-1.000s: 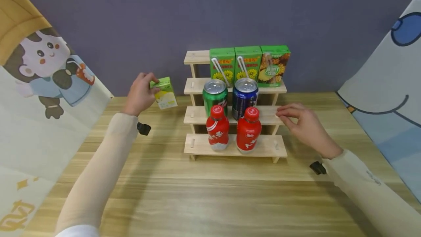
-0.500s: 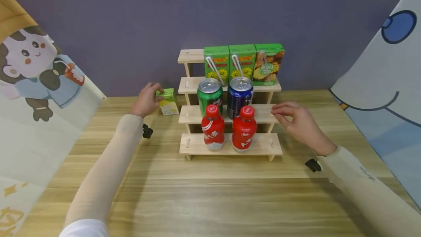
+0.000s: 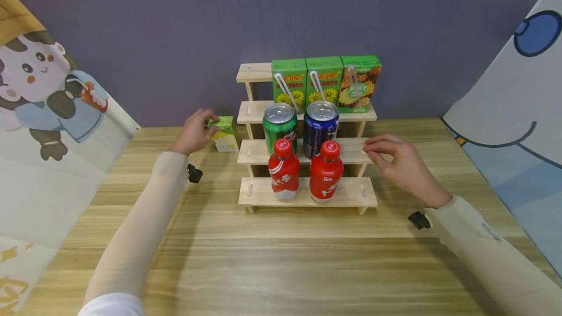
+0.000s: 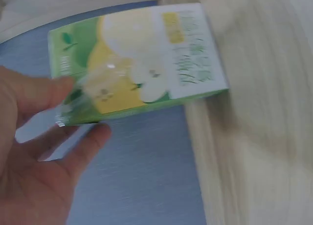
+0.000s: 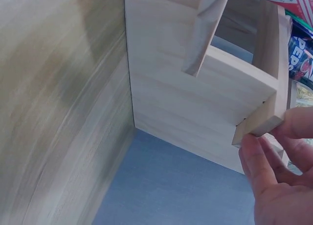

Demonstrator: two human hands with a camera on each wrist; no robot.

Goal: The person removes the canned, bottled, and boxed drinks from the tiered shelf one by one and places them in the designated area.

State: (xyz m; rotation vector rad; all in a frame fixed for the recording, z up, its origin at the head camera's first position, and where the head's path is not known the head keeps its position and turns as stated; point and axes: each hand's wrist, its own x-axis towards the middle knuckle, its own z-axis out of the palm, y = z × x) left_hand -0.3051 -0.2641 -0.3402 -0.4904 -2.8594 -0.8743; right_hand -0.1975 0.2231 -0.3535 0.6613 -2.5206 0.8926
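My left hand (image 3: 193,131) pinches the top end of a green, yellow and white juice box (image 3: 226,135), which stands upright on the table just left of the wooden rack. In the left wrist view, the thumb lies on the printed front of the juice box (image 4: 142,58) and the fingers are behind it. With thumb and fingertips my right hand (image 3: 397,162) grips the right end of a shelf on the stepped wooden rack (image 3: 355,194). That grip on the shelf end (image 5: 259,120) shows closely in the right wrist view.
Three green drink cartons (image 3: 323,84) line the rack's upper part. A green can (image 3: 280,128) and a blue can (image 3: 321,128) stand before them, with two red bottles (image 3: 327,174) on the lowest shelf. A dark wall (image 3: 184,38) rises behind.
My left hand has brought the juice box down and slightly right, and the box has turned from tilted to upright beside the rack. The right hand keeps its hold on the shelf end.
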